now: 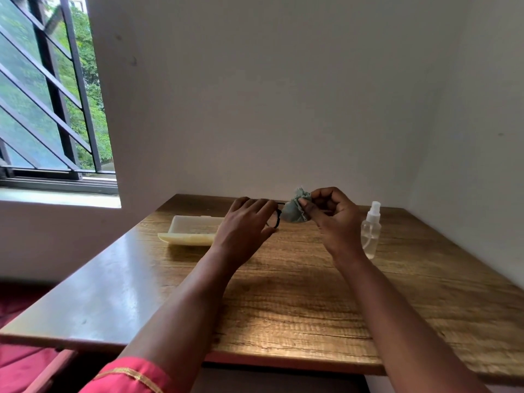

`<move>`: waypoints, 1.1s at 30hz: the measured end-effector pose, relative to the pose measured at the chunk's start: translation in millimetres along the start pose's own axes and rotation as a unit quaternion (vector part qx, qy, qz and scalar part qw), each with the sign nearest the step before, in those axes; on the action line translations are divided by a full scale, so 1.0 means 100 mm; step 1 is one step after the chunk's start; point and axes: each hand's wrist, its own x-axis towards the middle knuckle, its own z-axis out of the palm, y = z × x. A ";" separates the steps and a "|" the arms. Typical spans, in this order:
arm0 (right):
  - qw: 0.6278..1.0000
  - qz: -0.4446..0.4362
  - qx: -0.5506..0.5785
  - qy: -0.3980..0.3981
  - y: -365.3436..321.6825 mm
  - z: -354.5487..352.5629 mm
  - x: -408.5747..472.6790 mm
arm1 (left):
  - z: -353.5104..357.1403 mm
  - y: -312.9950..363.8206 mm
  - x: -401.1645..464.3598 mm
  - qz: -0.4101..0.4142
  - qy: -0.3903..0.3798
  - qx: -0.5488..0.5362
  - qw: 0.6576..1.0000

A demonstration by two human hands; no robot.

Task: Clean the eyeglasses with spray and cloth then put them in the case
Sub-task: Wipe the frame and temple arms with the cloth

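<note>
While the left hand (249, 219) holds the black eyeglasses (275, 217) just above the table (283, 293), fingers curled over the frame, the right hand (331, 214) pinches a bunched cloth (295, 209) against them. Left of the eyeglasses lies the open case (192, 229); right stands the spray bottle (371, 231).

Wooden table (297, 293) in a pale corner.
Daylight is coming through a barred window (48, 103) (green trees outside), glinting on the tabletop.

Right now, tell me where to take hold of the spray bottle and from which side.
Grip the spray bottle around its clear body, below the narrow nozzle cap, coming from its right. It stands upright on the table, and the right hand with the cloth crowds its left.
</note>
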 end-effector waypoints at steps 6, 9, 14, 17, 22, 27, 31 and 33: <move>0.997 -0.053 -0.053 0.024 0.01 0.00 0.00 | 0.00 0.01 0.00 -0.002 0.000 0.007 1.000; 0.992 -0.082 -0.085 0.034 0.04 0.01 0.01 | 0.00 0.01 -0.01 -0.006 -0.002 0.006 1.000; 0.985 -0.121 -0.122 0.028 0.03 0.02 -0.01 | -0.01 0.01 0.00 -0.007 -0.002 0.004 1.000; 0.985 -0.125 -0.122 -0.002 0.01 0.06 -0.05 | 0.00 0.00 0.00 -0.008 0.001 0.010 1.000; 0.993 -0.093 -0.072 -0.011 -0.02 0.08 -0.06 | 0.01 0.01 0.01 -0.003 0.012 0.016 1.000; 0.981 -0.139 -0.126 -0.041 -0.02 0.09 -0.08 | -0.01 0.02 0.01 -0.004 0.006 0.016 1.000; 0.961 -0.178 -0.203 -0.056 -0.02 0.11 -0.12 | -0.01 0.03 0.01 -0.002 0.002 0.014 1.000; 0.959 -0.176 -0.214 -0.058 0.00 0.11 -0.12 | 0.00 0.02 0.01 -0.005 0.005 0.015 1.000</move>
